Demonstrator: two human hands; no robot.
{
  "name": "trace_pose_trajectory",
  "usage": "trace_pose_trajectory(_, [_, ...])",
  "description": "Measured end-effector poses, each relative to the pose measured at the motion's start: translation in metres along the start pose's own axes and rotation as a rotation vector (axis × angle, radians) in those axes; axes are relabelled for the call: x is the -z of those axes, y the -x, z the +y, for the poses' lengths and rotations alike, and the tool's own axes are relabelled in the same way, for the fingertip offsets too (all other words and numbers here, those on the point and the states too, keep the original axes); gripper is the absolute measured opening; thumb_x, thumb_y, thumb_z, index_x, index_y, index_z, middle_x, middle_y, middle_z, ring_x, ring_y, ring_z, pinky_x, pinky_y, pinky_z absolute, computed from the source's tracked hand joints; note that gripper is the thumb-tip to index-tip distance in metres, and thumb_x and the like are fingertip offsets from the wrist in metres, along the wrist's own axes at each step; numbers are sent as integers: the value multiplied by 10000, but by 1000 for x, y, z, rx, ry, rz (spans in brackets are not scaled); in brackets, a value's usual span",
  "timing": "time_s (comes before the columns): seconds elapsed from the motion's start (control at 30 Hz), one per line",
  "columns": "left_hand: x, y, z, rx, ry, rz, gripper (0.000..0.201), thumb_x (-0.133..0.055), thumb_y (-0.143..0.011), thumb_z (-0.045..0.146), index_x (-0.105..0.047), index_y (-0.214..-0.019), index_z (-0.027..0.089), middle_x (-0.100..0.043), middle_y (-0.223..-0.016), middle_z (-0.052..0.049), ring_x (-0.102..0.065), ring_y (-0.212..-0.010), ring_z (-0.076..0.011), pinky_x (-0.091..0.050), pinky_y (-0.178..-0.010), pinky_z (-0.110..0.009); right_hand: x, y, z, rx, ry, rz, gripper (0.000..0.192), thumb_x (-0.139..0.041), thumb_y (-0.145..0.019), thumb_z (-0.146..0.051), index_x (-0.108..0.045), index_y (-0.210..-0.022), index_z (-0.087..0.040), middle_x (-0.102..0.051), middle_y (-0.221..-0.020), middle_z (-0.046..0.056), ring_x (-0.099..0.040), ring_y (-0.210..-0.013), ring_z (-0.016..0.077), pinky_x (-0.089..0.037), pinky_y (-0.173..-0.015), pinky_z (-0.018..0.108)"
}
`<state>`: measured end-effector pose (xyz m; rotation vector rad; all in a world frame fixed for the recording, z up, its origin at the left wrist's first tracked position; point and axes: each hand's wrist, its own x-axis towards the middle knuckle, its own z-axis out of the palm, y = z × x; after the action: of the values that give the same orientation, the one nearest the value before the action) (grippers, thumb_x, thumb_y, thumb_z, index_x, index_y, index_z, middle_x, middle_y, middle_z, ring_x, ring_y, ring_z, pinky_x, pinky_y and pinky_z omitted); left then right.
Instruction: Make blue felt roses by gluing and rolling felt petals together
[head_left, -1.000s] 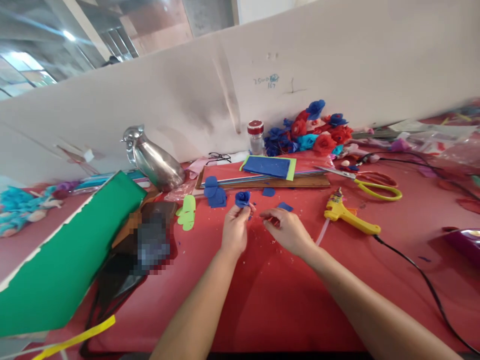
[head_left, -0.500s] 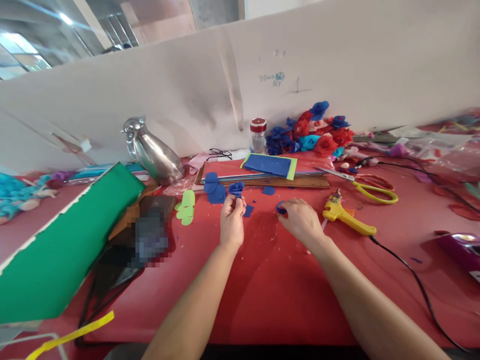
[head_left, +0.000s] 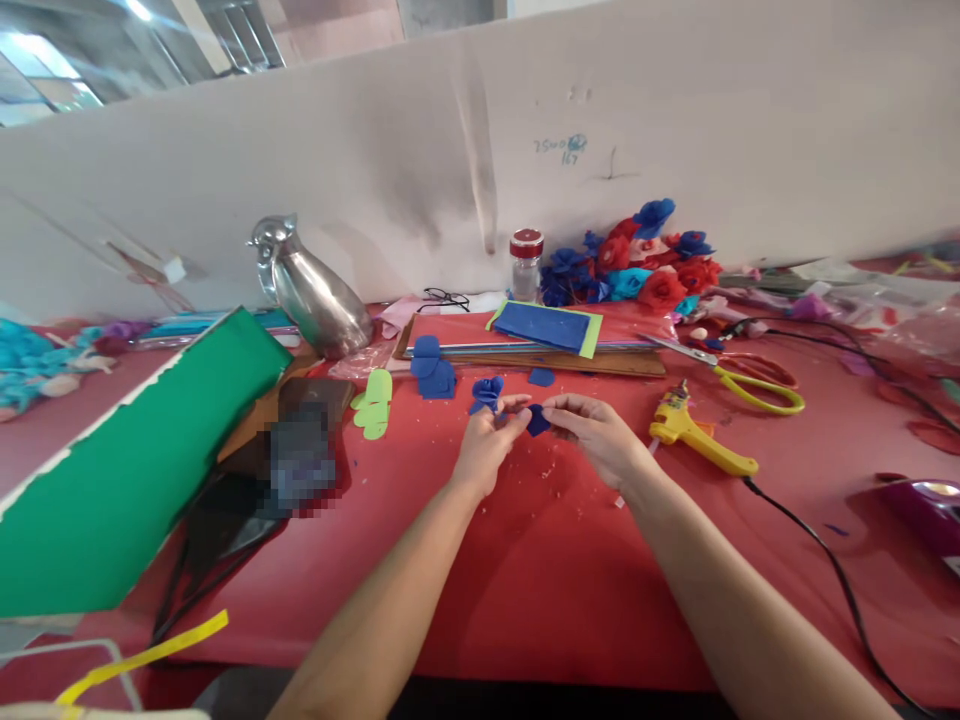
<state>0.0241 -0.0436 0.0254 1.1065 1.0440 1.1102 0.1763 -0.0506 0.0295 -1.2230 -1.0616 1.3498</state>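
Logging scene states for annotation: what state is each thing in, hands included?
Left hand, pinching blue petal
Right hand, pinching same petal
Blue petal, held between both hands
Blue flower, petals flared, apparently held by left hand
Glue gun, lying down, cord attached
Scissors, lying down, blade opening unclear
Jar, upright, red lid on

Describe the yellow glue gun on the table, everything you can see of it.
The glue gun has a yellow, plastic-looking body with dark markings near its nozzle, which points away from the person. It lies on the red table, to the right of the right hand, with no hand holding it. The handle slants toward the right, and a black cord runs from its end. A pale stick shows at the back, partly hidden by the wrist.
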Motion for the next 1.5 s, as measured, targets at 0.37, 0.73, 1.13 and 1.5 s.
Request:
trace_pose_trajectory(0.37, [1, -5, -5, -20, 107, 84, 174, -741, -634, 243, -644, -754, 164, -658, -738, -6, -590, -718, -126, -442, -771, -290, -5, 4, -5, -70, -116, 21, 280, -766, -573, -407, -680, -710, -179, -656, -661, 7, -587, -619, 114, -463, -685, 281])
trace_pose_trajectory(0.73, [3, -6, -3, 38, 108, 88, 212, -730, -628, 235, -686, -820, 155, -662, -710, -19, -494, -538, -73, -321, -516, -216, -8, 3, -3, -70, -101, 29, 227, -744, -554, -358, -671, -664, -174, -653, -597, -7, -576, -584, 101, -447, -655, 268])
trace_pose_trajectory(1.13, [0, -5, 2, 93, 128, 132, 163, -715, -638, 209, -675, -777, 134, -542, -537, 35, -257, -392, -15, -157, -431, -207, -6, 1, 0, -34, -65, 53, 240, -761, -555, -358, -676, -690, -178, -636, -605, -14, -561, -591, 102, -442, -645, 263])
trace_pose_trajectory(1.5, [1, -9, -3, 117, 138, 171, 179, -720, -639, 199, -660, -789, 122, -522, -506, 50, -235, -371, -8, -145, -427, -203, -1, -7, 3, -26, -162, 241, 261, -738, -544, -365, -597, -678, -192, -665, -634, 1, -599, -585, 117, -459, -612, 259])
